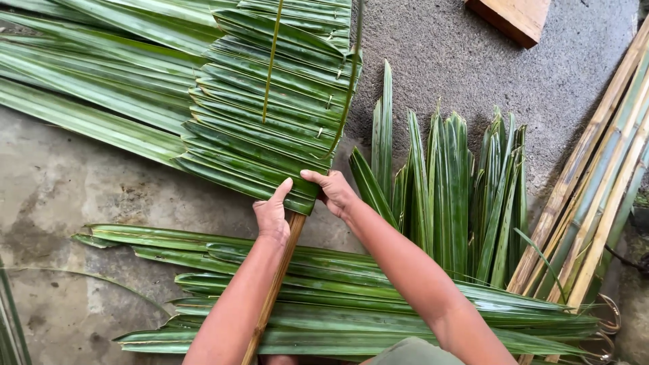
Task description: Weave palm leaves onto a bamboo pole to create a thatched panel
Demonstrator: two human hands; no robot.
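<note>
A panel of folded green palm leaves (270, 115) is stitched along a thin wooden stick (274, 290) that runs from the bottom of the view up under the leaves. My left hand (272, 215) grips the stick at the panel's lowest leaf, thumb pressed on the leaf edge. My right hand (333, 191) pinches the same lowest leaf just to the right of the stick. A thin green strip (272, 61) hangs down over the panel, and a second one (350, 81) runs along its right side.
Loose long palm leaves (351, 311) lie on the concrete floor under my arms. A bundle of cut leaf pieces (460, 189) fans upward at the right. Bamboo slats (595, 182) lean at the far right; a wooden block (517, 17) sits at the top.
</note>
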